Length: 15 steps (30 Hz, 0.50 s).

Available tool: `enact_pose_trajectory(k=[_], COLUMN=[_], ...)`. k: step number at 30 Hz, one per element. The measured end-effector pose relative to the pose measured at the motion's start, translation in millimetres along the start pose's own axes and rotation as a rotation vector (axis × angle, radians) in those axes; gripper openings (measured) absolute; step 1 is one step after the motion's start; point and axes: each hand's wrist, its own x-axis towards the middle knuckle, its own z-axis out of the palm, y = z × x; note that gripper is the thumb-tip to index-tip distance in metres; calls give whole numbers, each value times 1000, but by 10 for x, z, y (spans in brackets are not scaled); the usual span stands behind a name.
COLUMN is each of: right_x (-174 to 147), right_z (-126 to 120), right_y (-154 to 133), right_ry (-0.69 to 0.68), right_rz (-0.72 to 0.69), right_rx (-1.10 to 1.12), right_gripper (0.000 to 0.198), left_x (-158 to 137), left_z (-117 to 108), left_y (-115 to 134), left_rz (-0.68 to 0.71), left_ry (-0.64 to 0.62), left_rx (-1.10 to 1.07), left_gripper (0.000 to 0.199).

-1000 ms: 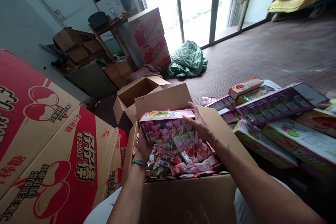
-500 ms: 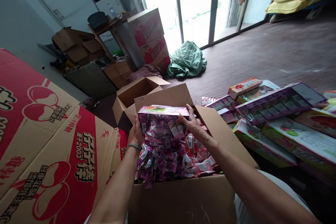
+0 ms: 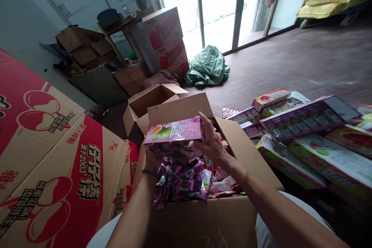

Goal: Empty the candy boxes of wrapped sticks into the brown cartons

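I logged left hand and right hand clamped on purple box. Overtilting risked spilling packets outside the carton below the fingers.

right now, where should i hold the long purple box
Probably by its two short ends, from left and right: the purple box is long and held crosswise, right hand at one end, left hand low at the other.

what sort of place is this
Probably a storeroom or packing room: stacked cartons stand by glass doors, an open carton holds small wrapped packets, and printed boxes lie piled on the right.
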Motion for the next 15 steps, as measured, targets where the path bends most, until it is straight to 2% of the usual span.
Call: enact_pose_trajectory(k=[3, 7, 11, 13, 15], right_x=[67, 121, 58, 17, -9], right_z=[-111, -242, -253, -233, -209], right_y=[95, 140, 61, 45, 64], right_ry=[65, 116, 123, 146, 176], right_rz=[172, 410, 418, 399, 392], right_rx=[174, 354, 477, 567, 606], right_gripper=[96, 88, 85, 86, 83], left_x=[-110, -193, -234, -239, -224], left_z=[189, 440, 552, 569, 556], left_y=[85, 334, 486, 496, 478], left_rz=[-44, 10, 107, 103, 45], left_ry=[-40, 18, -20, -66, -59], left_rx=[28, 144, 122, 126, 122], left_gripper=[51, 30, 30, 40, 54])
